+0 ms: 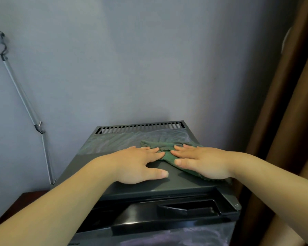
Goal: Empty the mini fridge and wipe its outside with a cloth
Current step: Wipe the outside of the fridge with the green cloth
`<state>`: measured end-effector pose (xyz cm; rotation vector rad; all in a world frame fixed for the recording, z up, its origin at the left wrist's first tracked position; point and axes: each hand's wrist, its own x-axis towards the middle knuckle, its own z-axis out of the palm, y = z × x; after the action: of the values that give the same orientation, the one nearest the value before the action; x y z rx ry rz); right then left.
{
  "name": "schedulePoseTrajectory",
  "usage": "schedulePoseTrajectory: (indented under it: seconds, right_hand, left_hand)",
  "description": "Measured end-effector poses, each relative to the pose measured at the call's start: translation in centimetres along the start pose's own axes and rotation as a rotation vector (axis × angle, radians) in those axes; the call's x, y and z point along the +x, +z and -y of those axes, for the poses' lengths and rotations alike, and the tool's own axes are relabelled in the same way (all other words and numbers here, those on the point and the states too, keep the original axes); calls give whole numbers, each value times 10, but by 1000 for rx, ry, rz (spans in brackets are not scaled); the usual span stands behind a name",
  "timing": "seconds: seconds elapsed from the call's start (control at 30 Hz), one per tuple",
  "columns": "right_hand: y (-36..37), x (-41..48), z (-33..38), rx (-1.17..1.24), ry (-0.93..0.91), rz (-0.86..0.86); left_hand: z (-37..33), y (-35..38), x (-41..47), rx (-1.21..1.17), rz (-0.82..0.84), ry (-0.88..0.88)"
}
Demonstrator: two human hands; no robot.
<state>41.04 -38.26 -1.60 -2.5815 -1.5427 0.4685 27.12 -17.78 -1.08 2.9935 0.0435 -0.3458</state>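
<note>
A dark grey mini fridge (114, 144) stands against the wall, seen from above, with a slotted vent along its back edge. A green cloth (160, 148) lies on the right half of its top. My right hand (203, 162) presses flat on the cloth with straight fingers. My left hand (140, 164) lies flat on the fridge top beside it, its fingertips touching the cloth's left edge. Streaky damp marks cover the back part of the top. The fridge door's upper edge with its recessed handle (185, 208) shows below my arms.
A grey-blue wall (132, 68) rises right behind the fridge. A metal lamp arm (25, 100) leans at the left. A brown curtain (283, 121) hangs close to the fridge's right side. A dark wooden surface (21, 203) sits low at the left.
</note>
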Motion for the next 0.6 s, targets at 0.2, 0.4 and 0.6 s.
schedulePoseTrajectory:
  seconds: [0.2, 0.4, 0.6]
  right_hand:
    - [3, 34, 47, 14, -48, 29]
    - [10, 71, 101, 2, -103, 46]
    - [16, 96, 144, 13, -123, 37]
  left_hand:
    - [46, -1, -34, 0, 12, -45]
    - [100, 3, -73, -10, 2, -91]
    - [136, 5, -105, 0, -22, -116]
